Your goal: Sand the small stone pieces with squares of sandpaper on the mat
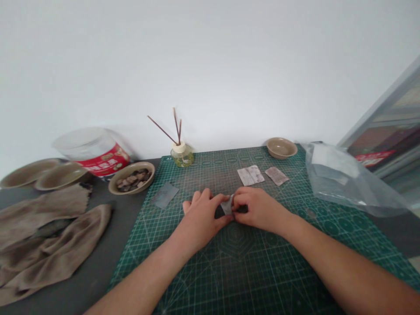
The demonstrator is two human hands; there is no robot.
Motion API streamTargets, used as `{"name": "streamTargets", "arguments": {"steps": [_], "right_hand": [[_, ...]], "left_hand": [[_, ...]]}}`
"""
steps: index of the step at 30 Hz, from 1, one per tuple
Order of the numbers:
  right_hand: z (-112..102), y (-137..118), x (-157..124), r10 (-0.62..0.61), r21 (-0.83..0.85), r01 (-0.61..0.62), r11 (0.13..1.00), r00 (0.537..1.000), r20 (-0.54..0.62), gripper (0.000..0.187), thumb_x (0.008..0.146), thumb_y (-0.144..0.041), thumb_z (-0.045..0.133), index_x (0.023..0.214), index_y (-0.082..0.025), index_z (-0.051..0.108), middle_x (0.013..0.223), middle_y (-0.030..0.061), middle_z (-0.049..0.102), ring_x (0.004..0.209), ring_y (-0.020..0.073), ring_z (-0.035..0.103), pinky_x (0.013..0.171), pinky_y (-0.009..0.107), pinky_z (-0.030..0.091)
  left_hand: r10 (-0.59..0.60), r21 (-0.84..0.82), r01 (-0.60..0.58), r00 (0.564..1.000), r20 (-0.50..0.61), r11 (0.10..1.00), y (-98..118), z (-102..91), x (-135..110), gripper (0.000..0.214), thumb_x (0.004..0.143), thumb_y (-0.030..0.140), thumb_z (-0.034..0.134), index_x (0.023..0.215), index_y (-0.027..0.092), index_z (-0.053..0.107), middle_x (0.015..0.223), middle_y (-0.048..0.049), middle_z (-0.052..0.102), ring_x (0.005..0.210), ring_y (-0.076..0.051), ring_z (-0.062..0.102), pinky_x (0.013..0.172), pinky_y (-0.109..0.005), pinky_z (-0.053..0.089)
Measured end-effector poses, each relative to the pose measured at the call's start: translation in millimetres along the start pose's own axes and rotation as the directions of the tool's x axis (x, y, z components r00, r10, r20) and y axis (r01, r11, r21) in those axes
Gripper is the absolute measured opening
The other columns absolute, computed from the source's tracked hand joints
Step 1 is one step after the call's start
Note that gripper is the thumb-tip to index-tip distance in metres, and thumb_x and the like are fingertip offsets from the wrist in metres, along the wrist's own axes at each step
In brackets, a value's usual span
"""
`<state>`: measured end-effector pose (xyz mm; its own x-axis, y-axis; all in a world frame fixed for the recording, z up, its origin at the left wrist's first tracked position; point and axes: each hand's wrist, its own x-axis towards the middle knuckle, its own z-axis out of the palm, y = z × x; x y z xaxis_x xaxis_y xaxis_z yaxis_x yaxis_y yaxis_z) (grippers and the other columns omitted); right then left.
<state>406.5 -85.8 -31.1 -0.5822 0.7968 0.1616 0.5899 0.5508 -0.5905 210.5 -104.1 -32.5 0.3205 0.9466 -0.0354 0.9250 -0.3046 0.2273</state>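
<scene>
Between my two hands, just above or on the green cutting mat [203,280], is a small greyish-white sachet [226,207], partly covered by fingers. My left hand [205,212] pinches its left side with thumb and forefinger, the other fingers spread outward. On its right side the fingers of my right hand [257,208] are closed. Beyond my right hand lie a white, creased paper packet [250,175] and a smaller brownish printed one [277,175]. A flat, translucent grey bag [166,195] lies to the left of my left hand.
At the left are a bowl of brown chunks [131,178], a red-labelled plastic jar [95,151], more bowls [62,176] and a crumpled brown cloth [75,245]. A reed diffuser [182,155] and a shallow bowl [281,148] stand by the wall. A clear plastic bag [344,179] lies right.
</scene>
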Motion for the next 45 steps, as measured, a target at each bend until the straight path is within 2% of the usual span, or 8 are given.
{"name": "streamTargets", "arguments": {"steps": [7,14,20,26,31,36,41,45], "right_hand": [[-2.1,3.3,-3.6,-0.015,0.028,0.013,1.000,0.999,0.041,0.010,0.070,-0.008,0.070,0.073,-0.018,0.068,0.084,-0.0008,0.062,0.072,0.0120,0.056,0.065,0.023,0.040],[0.6,6.7,-0.4,0.081,-0.064,-0.089,0.994,0.990,-0.118,0.005,0.080,-0.014,0.067,0.076,-0.017,0.068,0.082,0.0019,0.062,0.077,0.0147,0.058,0.072,0.027,0.041],[5.6,-0.6,-3.2,-0.025,-0.042,0.024,0.999,0.999,-0.034,0.008,0.077,-0.010,0.068,0.077,-0.018,0.069,0.086,0.0017,0.063,0.082,0.0150,0.058,0.075,0.026,0.043],[5.3,1.1,-1.4,0.067,-0.103,-0.076,0.992,0.993,-0.092,0.008,0.075,-0.010,0.068,0.072,-0.017,0.066,0.081,0.0011,0.061,0.077,0.0146,0.057,0.072,0.027,0.041],[8.8,-1.1,-3.1,-0.014,-0.046,0.011,0.999,0.999,-0.050,0.007,0.079,-0.012,0.066,0.077,-0.019,0.068,0.087,0.0017,0.064,0.085,0.0152,0.059,0.078,0.026,0.043],[4.7,2.6,-2.7,0.122,-0.140,-0.143,0.980,0.981,-0.148,0.009,0.077,-0.012,0.066,0.072,-0.018,0.066,0.081,0.0014,0.060,0.076,0.0152,0.056,0.072,0.028,0.041],[9.0,-0.6,-5.4,0.014,-0.076,-0.019,0.997,0.998,-0.061,0.007,0.078,-0.013,0.068,0.076,-0.019,0.067,0.085,0.0010,0.062,0.083,0.0154,0.058,0.076,0.027,0.042],[9.6,1.3,-0.9,0.071,-0.097,-0.084,0.992,0.989,-0.126,0.008,0.082,-0.013,0.064,0.078,-0.019,0.067,0.086,0.0024,0.062,0.083,0.0160,0.058,0.078,0.029,0.043]], "left_hand": [[-0.006,-0.023,0.006,1.000,0.006,1.000,-0.3,0.0,-0.8,0.046,0.082,0.055,0.061,0.126,0.040,0.059,0.109,-0.0072,0.056,0.107,-0.032,0.048,0.082,-0.042,0.036],[0.006,-0.023,-0.006,1.000,-0.013,1.000,-1.6,1.7,-0.5,0.045,0.081,0.056,0.062,0.123,0.040,0.060,0.108,-0.0065,0.055,0.105,-0.032,0.048,0.081,-0.042,0.036],[0.015,-0.016,-0.015,1.000,-0.015,1.000,-2.8,2.6,-0.5,0.043,0.082,0.054,0.062,0.122,0.040,0.060,0.106,-0.0063,0.056,0.105,-0.031,0.049,0.080,-0.042,0.036],[0.017,-0.016,-0.017,1.000,-0.027,1.000,-3.4,3.1,-0.8,0.045,0.081,0.057,0.062,0.123,0.040,0.060,0.107,-0.0069,0.056,0.104,-0.032,0.049,0.079,-0.042,0.036],[0.010,-0.020,-0.010,1.000,-0.022,1.000,-3.1,2.8,-0.1,0.041,0.082,0.052,0.063,0.121,0.039,0.061,0.107,-0.0070,0.056,0.105,-0.031,0.049,0.080,-0.042,0.035],[0.006,-0.046,-0.007,1.000,-0.023,0.999,-2.5,1.8,-1.0,0.046,0.080,0.057,0.063,0.123,0.040,0.061,0.107,-0.0069,0.056,0.106,-0.032,0.048,0.081,-0.043,0.035],[0.005,-0.042,-0.006,1.000,-0.029,0.999,-2.8,3.8,-1.4,0.043,0.081,0.053,0.063,0.122,0.039,0.061,0.107,-0.0071,0.056,0.105,-0.032,0.049,0.081,-0.043,0.035],[0.012,-0.039,-0.013,0.999,-0.033,0.999,-4.0,5.3,-1.3,0.045,0.080,0.058,0.062,0.122,0.040,0.061,0.107,-0.0070,0.057,0.105,-0.033,0.049,0.080,-0.043,0.035]]}}
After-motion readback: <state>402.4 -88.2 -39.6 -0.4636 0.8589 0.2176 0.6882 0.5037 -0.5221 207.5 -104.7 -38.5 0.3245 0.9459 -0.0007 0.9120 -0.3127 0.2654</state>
